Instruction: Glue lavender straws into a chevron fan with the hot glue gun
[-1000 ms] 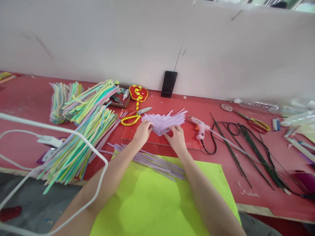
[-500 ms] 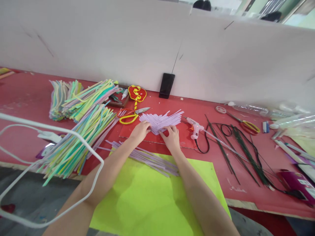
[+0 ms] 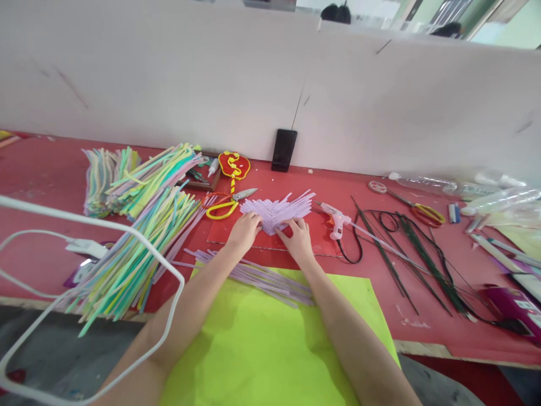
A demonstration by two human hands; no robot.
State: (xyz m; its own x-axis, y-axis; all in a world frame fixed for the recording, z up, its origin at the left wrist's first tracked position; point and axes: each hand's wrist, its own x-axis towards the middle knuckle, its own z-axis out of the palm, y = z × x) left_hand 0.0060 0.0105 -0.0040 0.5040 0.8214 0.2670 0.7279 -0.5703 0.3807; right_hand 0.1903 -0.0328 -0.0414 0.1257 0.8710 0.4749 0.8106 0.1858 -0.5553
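Note:
A lilac piece made of pipe cleaners (image 3: 276, 211), laid in a V pattern with ends fanning outward, lies on a red board (image 3: 323, 246). My left hand (image 3: 245, 231) has its fingers closed on the piece's lower left edge. At the lower right edge, my right hand (image 3: 298, 237) pinches it between thumb and fingers. Both fingertips are partly hidden. Loose lilac pipe cleaners (image 3: 270, 280) lie below my wrists, across the top of a yellow-green sheet (image 3: 270, 344). Scissors (image 3: 223, 208) rest open left of the piece, and a pink glue gun (image 3: 338, 221) lies to its right.
Multicoloured pipe cleaners (image 3: 131, 254) are piled at left, behind a white tubular frame (image 3: 177, 282). A phone (image 3: 284, 150) leans against the wall. A red and yellow ornament (image 3: 234, 165) lies behind the scissors. Dark green stems (image 3: 426, 259), a cable and more scissors (image 3: 426, 213) are at right.
The camera view has shifted slightly. Both hands stay at the lower edges of the lilac piece, with little visible change in it.

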